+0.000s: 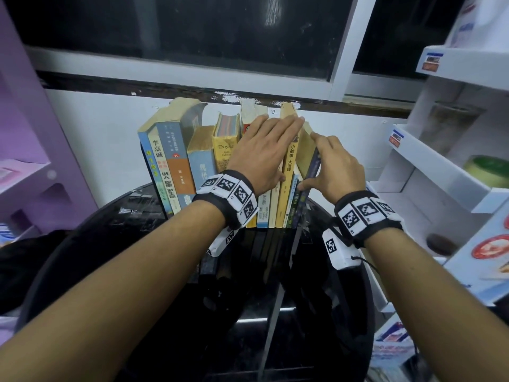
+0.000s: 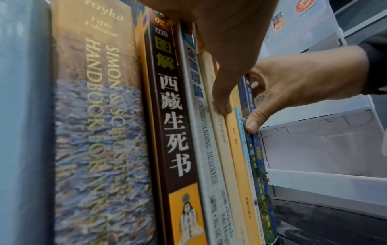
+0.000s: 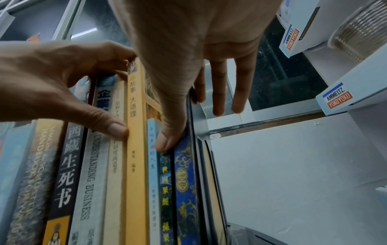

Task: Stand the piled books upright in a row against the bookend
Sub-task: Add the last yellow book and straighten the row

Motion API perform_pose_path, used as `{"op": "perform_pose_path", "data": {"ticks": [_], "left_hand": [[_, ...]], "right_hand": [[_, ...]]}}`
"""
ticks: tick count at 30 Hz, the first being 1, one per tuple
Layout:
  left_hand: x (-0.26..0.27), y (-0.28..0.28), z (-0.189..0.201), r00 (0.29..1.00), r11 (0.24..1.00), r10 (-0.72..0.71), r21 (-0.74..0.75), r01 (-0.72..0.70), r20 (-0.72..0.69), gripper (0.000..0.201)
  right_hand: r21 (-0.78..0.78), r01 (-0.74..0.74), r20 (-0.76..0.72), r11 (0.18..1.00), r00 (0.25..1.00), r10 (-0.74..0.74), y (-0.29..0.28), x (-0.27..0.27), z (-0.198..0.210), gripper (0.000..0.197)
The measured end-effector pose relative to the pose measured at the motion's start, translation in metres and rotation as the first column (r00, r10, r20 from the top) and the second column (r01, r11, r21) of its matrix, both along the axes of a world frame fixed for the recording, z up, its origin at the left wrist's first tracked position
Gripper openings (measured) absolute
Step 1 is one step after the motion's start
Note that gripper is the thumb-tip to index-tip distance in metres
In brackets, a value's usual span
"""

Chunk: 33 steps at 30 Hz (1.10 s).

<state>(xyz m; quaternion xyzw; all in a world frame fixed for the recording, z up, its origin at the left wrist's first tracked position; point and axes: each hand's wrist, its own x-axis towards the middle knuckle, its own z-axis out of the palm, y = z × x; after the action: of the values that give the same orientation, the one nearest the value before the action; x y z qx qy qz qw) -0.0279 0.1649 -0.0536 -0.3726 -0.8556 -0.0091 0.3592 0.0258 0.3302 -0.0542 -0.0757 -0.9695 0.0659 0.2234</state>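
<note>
A row of upright books (image 1: 192, 161) stands on a black glossy table (image 1: 132, 232) against the white wall. My left hand (image 1: 270, 150) lies over the tops of the middle books, its thumb pressed on the spine beside the yellow book (image 3: 136, 165). At the right end, my right hand (image 1: 333, 164) pinches the thin blue patterned book (image 3: 185, 182), thumb on its spine and fingers down its right cover. This book (image 1: 312, 169) leans left against the row. A dark upright edge (image 1: 143, 161), perhaps the bookend, shows at the row's left end.
White display shelves (image 1: 440, 166) with labelled fronts stand close on the right of the table. A purple shelf unit (image 1: 33, 128) stands on the left. A dark window (image 1: 192, 31) runs above the wall. The table's near half is bare.
</note>
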Motion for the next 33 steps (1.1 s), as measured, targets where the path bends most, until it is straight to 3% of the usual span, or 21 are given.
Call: {"op": "perform_pose_path", "data": {"ticks": [7, 12, 15, 18, 21, 23, 25, 27, 33], "left_hand": [[0.003, -0.017, 0.005, 0.998, 0.999, -0.054, -0.007, 0.054, -0.021, 0.103], [0.0, -0.073, 0.012, 0.999, 0.957, 0.025, 0.288, -0.036, 0.04, 0.09], [-0.006, -0.115, 0.003, 0.991, 0.863, 0.091, 0.489, -0.126, 0.095, 0.086], [-0.009, -0.148, -0.009, 0.947, 0.734, 0.117, 0.617, -0.286, 0.299, 0.093], [-0.005, -0.164, -0.016, 0.834, 0.585, -0.065, 0.698, -0.413, 0.548, 0.098], [-0.004, -0.165, -0.018, 0.753, 0.534, -0.171, 0.702, -0.472, 0.636, 0.085], [-0.002, -0.162, -0.02, 0.707, 0.545, -0.209, 0.681, -0.489, 0.676, 0.064], [-0.002, -0.159, -0.02, 0.701, 0.548, -0.221, 0.681, -0.486, 0.678, 0.055], [-0.002, -0.156, -0.022, 0.715, 0.638, -0.189, 0.638, -0.432, 0.673, 0.06]], "right_hand": [[-0.063, -0.011, -0.012, 0.998, 1.0, 0.01, -0.002, 0.002, -0.001, 0.106], [-0.287, -0.03, -0.045, 0.958, 0.999, 0.018, -0.005, 0.007, -0.008, 0.126], [-0.457, -0.051, -0.079, 0.888, 0.997, 0.016, -0.008, 0.011, -0.012, 0.12], [-0.568, -0.088, -0.088, 0.818, 0.995, 0.046, -0.016, 0.015, -0.013, 0.1], [-0.646, -0.121, -0.132, 0.753, 0.99, 0.046, -0.027, 0.015, -0.015, 0.098], [-0.674, -0.119, -0.148, 0.729, 0.989, 0.024, -0.032, 0.014, -0.016, 0.101], [-0.683, -0.118, -0.158, 0.721, 0.987, 0.012, -0.035, 0.013, -0.016, 0.101], [-0.675, -0.128, -0.168, 0.727, 0.986, 0.017, -0.036, 0.014, -0.017, 0.095], [-0.66, -0.13, -0.164, 0.74, 0.986, 0.026, -0.035, 0.013, -0.019, 0.091]]}}
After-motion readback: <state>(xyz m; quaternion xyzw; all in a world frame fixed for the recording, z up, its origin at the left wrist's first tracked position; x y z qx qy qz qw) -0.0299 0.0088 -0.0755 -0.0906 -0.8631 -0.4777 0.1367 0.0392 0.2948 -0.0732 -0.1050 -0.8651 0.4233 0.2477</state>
